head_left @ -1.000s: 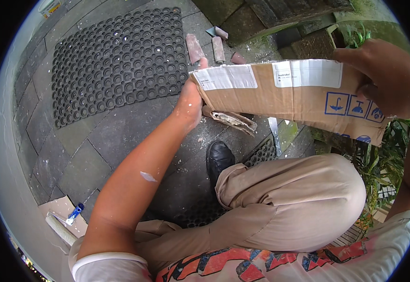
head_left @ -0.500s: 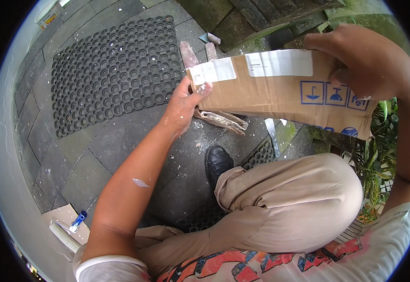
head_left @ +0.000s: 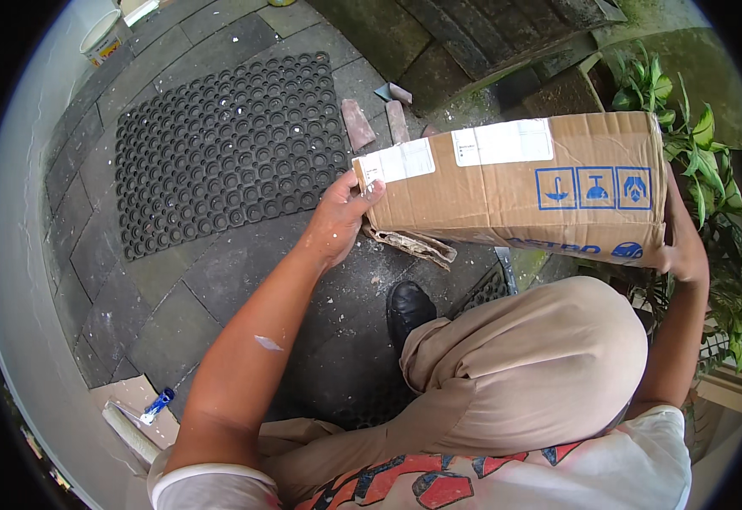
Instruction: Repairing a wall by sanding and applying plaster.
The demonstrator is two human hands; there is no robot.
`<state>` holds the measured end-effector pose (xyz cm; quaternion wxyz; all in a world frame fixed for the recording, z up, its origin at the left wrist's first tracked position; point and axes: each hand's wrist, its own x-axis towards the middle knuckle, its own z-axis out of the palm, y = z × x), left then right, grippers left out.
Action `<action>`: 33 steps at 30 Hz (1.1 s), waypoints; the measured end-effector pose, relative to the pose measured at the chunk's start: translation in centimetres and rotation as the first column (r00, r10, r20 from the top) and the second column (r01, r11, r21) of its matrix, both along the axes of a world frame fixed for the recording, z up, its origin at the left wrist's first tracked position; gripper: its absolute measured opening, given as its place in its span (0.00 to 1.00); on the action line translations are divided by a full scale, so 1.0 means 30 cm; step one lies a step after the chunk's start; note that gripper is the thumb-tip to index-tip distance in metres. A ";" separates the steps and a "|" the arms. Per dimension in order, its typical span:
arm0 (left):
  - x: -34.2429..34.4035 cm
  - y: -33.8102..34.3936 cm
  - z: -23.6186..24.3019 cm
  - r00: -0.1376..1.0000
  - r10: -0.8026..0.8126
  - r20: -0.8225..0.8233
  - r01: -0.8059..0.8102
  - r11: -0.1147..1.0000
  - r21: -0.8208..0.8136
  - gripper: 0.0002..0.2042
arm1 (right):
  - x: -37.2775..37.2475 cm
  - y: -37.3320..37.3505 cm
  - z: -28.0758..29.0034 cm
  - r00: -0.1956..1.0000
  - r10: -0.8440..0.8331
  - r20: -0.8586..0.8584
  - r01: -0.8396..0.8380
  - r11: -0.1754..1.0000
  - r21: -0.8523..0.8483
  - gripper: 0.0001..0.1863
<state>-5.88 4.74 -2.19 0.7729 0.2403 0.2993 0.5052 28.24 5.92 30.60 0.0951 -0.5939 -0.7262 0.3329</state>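
Observation:
I hold a long brown cardboard piece (head_left: 490, 195), with white labels and blue printed symbols, upright across my lap. My left hand (head_left: 337, 221) is closed on its left end, thumb over the front face. My right hand (head_left: 677, 251) grips the lower right end, its fingers partly hidden by the cardboard. Below the left end lies a crumpled, torn brown piece (head_left: 413, 248) with white flaky stuff. A metal scraper (head_left: 507, 268) on the paving is largely covered by the cardboard. Several pinkish broken pieces (head_left: 356, 123) lie behind it.
A black rubber mat (head_left: 222, 153) lies on the dark paving (head_left: 150, 331). A white bucket (head_left: 103, 42) stands by the left wall. A roller (head_left: 124, 425) and blue-handled tool (head_left: 158, 404) rest on a board at lower left. Leafy plants (head_left: 719, 170) and mossy steps are at right.
My right hand has moved from the top right edge down around the right end to its lower part. The cardboard has turned to show more of its printed face.

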 end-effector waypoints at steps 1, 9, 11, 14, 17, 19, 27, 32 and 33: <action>0.006 0.002 0.004 1.000 -0.002 -0.004 0.002 1.000 0.000 0.22 | -0.043 -0.020 -0.020 0.999 0.024 -0.027 -0.022 0.995 0.099 0.74; -0.039 0.004 0.023 0.988 0.125 0.095 -0.117 0.990 -0.079 0.20 | -0.256 -0.007 0.033 0.977 0.192 0.093 -0.210 0.945 0.250 0.55; -0.043 0.004 0.027 0.981 0.147 0.127 -0.135 0.986 -0.096 0.20 | -0.273 -0.003 0.034 0.976 0.199 0.085 -0.215 0.936 0.278 0.52; -0.060 -0.001 0.008 0.973 0.177 0.151 -0.156 0.977 -0.142 0.20 | -0.293 -0.007 0.056 0.971 0.207 0.116 -0.231 0.936 0.266 0.43; -0.082 0.011 0.010 0.972 0.185 0.143 -0.164 0.976 -0.143 0.20 | -0.288 -0.001 0.041 0.944 0.273 0.187 -0.323 0.882 0.342 0.34; -0.092 0.009 0.005 0.972 0.193 0.137 -0.174 0.975 -0.134 0.19 | -0.323 -0.011 0.058 0.915 0.323 0.243 -0.391 0.858 0.333 0.28; -0.097 0.024 0.016 0.967 0.209 0.146 -0.193 0.974 -0.116 0.24 | -0.421 -0.051 0.079 0.905 0.318 0.283 -0.417 0.796 0.438 0.27; -0.096 0.013 0.031 0.967 0.202 0.157 -0.187 0.977 -0.104 0.24 | -0.365 -0.031 0.092 0.903 0.333 0.274 -0.429 0.753 0.499 0.27; -0.100 0.012 0.034 0.967 0.207 0.151 -0.191 0.975 -0.109 0.25 | -0.373 -0.033 0.108 0.913 0.277 0.298 -0.390 0.805 0.447 0.27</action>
